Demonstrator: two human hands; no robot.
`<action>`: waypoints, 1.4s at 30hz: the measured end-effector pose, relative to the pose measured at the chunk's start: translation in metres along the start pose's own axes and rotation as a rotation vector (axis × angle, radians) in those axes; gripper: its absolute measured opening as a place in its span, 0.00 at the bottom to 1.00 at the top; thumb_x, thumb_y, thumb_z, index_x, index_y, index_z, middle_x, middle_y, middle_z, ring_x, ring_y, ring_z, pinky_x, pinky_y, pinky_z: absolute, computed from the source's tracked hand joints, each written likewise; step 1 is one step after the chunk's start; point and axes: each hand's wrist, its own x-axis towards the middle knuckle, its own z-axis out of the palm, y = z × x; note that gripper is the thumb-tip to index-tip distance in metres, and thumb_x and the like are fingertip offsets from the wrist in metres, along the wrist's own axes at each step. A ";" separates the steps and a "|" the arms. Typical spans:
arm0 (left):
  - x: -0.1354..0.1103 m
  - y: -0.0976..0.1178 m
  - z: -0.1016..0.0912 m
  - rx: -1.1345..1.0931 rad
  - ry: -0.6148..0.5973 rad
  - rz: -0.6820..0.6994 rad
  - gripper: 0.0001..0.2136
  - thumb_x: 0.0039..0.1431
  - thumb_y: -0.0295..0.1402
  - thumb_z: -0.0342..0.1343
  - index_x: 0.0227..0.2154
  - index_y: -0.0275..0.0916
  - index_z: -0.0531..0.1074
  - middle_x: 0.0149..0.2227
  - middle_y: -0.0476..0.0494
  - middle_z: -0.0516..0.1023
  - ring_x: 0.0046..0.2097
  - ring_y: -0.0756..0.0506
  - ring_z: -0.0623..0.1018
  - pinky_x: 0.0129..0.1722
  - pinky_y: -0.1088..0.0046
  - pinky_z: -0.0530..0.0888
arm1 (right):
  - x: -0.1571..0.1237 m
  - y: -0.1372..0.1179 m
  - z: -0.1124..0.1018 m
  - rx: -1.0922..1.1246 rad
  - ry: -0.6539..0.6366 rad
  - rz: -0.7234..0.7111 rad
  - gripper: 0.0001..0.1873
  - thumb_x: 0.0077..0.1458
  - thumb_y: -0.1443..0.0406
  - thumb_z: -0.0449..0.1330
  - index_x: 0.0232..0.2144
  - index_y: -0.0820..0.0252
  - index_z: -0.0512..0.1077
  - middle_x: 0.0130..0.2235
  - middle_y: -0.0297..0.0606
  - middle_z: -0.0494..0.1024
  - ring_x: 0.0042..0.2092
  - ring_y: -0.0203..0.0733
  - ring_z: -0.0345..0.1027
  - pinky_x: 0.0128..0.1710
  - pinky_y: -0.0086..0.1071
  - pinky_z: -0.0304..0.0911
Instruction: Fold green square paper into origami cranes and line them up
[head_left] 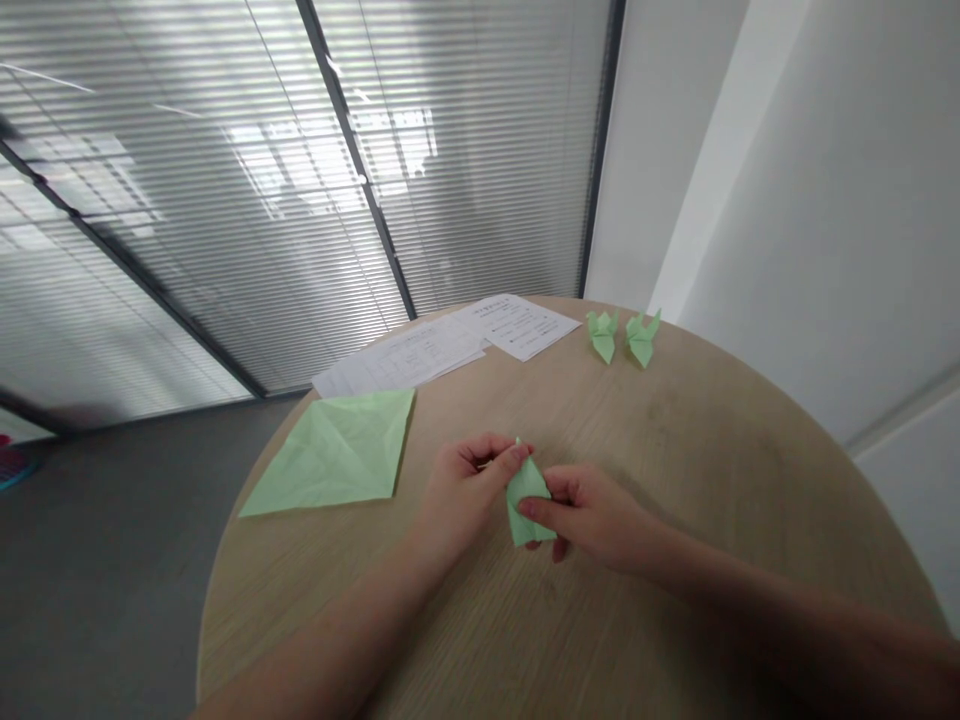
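A small piece of folded light-green paper (529, 484) is held between both hands above the table. My left hand (472, 480) pinches its upper tip between thumb and fingers. My right hand (581, 515) grips its right side, thumb on top and fingers curled underneath. The paper tapers to a point at the top and is wider at the bottom. The fingers hide part of its folds. Left of my left hand, a larger creased sheet of green paper (337, 450) lies spread on the table.
The round wooden table (720, 450) carries two green folded paper birds, a left one (602, 336) and a right one (641, 340), near its far right edge. Several printed white sheets (420, 352) overlap at the back. Glass with blinds (480, 150) and a white wall (847, 200) stand behind.
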 end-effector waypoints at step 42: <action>0.013 -0.017 -0.007 0.233 -0.127 0.108 0.22 0.56 0.32 0.60 0.54 0.38 0.69 0.27 0.52 0.75 0.29 0.49 0.75 0.30 0.74 0.71 | 0.015 0.008 -0.020 0.113 0.261 0.004 0.16 0.55 0.54 0.62 0.38 0.61 0.76 0.39 0.44 0.81 0.38 0.46 0.78 0.20 0.26 0.69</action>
